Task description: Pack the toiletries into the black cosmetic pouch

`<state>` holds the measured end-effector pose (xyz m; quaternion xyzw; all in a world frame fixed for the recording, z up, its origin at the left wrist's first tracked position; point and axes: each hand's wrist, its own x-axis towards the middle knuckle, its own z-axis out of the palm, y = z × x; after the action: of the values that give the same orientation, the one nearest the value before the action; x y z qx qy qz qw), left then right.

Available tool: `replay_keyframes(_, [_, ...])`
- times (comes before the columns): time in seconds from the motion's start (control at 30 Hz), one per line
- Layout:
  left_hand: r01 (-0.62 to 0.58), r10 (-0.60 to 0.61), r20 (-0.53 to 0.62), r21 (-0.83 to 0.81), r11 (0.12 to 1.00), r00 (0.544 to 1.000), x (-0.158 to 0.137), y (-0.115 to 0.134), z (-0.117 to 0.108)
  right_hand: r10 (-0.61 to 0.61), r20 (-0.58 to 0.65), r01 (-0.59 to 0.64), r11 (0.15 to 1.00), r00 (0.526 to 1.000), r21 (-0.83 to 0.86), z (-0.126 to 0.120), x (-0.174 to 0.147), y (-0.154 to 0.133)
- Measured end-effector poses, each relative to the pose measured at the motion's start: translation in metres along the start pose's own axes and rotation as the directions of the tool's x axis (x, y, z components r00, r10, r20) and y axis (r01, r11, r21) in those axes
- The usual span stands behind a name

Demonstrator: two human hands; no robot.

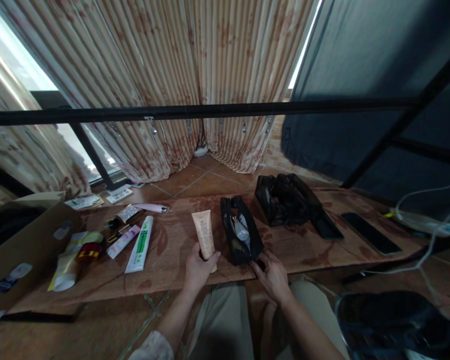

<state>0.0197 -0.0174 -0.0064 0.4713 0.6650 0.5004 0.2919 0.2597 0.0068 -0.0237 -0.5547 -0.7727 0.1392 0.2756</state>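
My left hand (199,267) is closed around the lower end of a beige squeeze tube (204,232), which stands tilted above the bench. Just right of it sits an unzipped black pouch (230,245) with a whitish bottle (242,229) and other small items inside. The fingers of my right hand (273,274) pinch the near right corner of this pouch. A second black bag (285,200) lies behind to the right. Left of my hands is a white and green tube (140,245), alongside a pink and white tube (123,241).
A cardboard box (41,250) stands at the far left, near a dark red jar (90,251) and a cream tube (65,270). A dark phone (370,232) and white cables (429,245) lie right. A black rail (210,111) crosses before the curtains (165,75).
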Motion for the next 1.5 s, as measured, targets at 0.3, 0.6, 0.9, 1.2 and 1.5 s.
replay_keyframes(0.3, [0.037,-0.037,0.023,-0.01,0.999,0.999,-0.002,0.008,-0.003,-0.013,-0.004,0.013,1.0,1.0,0.012,0.0,0.0,0.002])
replay_keyframes(0.6, [0.031,-0.029,0.051,-0.029,0.999,0.998,-0.002,0.007,-0.005,0.0,0.0,0.0,1.0,1.0,0.011,0.001,-0.001,0.002])
replay_keyframes(0.9, [-0.011,0.011,0.045,-0.002,1.0,0.999,-0.001,0.0,-0.004,0.008,0.007,-0.008,1.0,1.0,0.0,0.001,-0.001,0.004])
replay_keyframes(1.2, [-0.008,0.01,0.056,-0.048,0.999,0.998,-0.002,0.0,-0.003,-0.006,-0.01,0.006,1.0,1.0,0.003,0.001,-0.001,0.004])
replay_keyframes(1.5, [0.006,-0.001,0.062,-0.069,0.998,0.998,-0.003,0.009,-0.005,0.008,0.004,-0.008,1.0,1.0,0.028,-0.003,-0.001,-0.001])
